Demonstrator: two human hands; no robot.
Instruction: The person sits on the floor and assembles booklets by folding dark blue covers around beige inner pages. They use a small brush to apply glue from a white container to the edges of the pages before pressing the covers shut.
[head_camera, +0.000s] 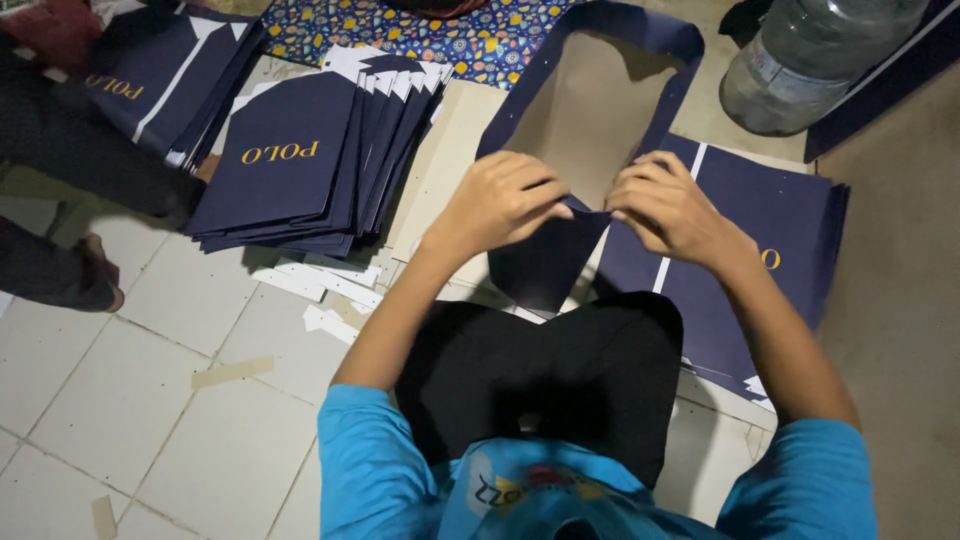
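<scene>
A dark navy paper bag (590, 90) stands open in front of me, its brown inside showing. My left hand (500, 200) and my right hand (668, 205) both pinch the near rim of the bag, thumbs meeting at a fold in the middle. The near wall of the bag hangs down between my hands toward my lap. Under my right forearm lies a stack of flat navy bag sheets (790, 230) with a white stripe.
A fanned pile of flat navy bags (300, 170) with gold lettering lies on the white tiled floor (150, 400) at left, another pile (160, 80) behind it. A large clear water bottle (810, 60) stands at top right. Another person's foot (95, 270) rests at far left. Paper scraps (320, 285) litter the tiles.
</scene>
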